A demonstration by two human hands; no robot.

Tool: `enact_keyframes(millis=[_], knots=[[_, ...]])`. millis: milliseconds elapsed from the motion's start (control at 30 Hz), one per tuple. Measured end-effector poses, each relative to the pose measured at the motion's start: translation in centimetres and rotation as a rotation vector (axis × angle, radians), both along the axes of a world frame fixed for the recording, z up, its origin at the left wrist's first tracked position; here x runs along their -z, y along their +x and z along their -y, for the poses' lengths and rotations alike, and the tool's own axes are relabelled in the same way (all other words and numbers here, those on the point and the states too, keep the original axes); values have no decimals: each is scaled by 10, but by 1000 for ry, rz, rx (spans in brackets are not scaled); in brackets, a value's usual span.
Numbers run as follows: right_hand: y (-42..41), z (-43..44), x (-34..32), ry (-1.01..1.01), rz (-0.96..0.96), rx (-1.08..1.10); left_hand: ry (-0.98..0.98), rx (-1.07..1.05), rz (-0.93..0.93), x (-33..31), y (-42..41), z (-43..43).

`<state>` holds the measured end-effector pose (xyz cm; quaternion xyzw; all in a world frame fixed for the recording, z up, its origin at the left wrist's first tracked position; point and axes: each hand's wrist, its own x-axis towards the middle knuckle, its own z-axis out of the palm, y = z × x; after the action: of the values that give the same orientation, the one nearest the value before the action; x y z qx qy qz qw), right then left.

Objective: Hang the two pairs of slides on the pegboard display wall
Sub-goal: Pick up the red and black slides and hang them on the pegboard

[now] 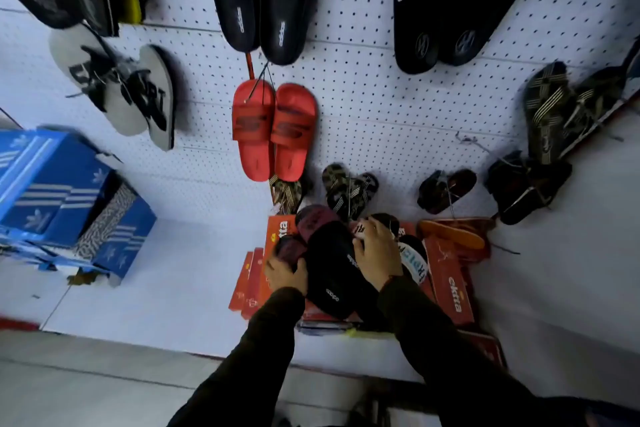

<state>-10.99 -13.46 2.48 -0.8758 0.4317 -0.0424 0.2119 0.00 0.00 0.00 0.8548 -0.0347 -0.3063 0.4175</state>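
A pair of black slides with maroon straps (329, 253) lies on a stack of red shoeboxes (450, 284) at the foot of the white pegboard wall (381, 97). My left hand (285, 274) grips the maroon strap end of that pair. My right hand (375, 253) rests over the black sole, fingers curled on it. A second pair with a white strap and blue lettering (414, 262) lies just right of my right hand, partly hidden by it.
Many pairs hang on the pegboard: red slides (273, 132), maroon-black slides (263, 10), white-strapped black slides (450, 21), grey flip-flops (117, 87), striped sandals (561, 114). Blue shoeboxes (59, 198) are stacked at left. An orange sole (450, 234) lies on the boxes at right.
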Motion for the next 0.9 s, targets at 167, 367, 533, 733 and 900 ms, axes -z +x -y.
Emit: enact_keyframes(millis=[167, 367, 533, 733, 900], knots=[[1, 14, 26, 476, -14, 158, 3, -206, -844, 37, -29, -8], [-2, 27, 39, 769, 17, 341, -217, -411, -891, 64, -40, -7], [-16, 3, 49, 918, 42, 414, -236, -426, -671, 73, -27, -40], [-17, -30, 31, 1003, 377, 482, -390, -417, -434, 39, -9, -57], [7, -34, -14, 918, 612, 406, -542, -344, -272, -15, 22, -53]])
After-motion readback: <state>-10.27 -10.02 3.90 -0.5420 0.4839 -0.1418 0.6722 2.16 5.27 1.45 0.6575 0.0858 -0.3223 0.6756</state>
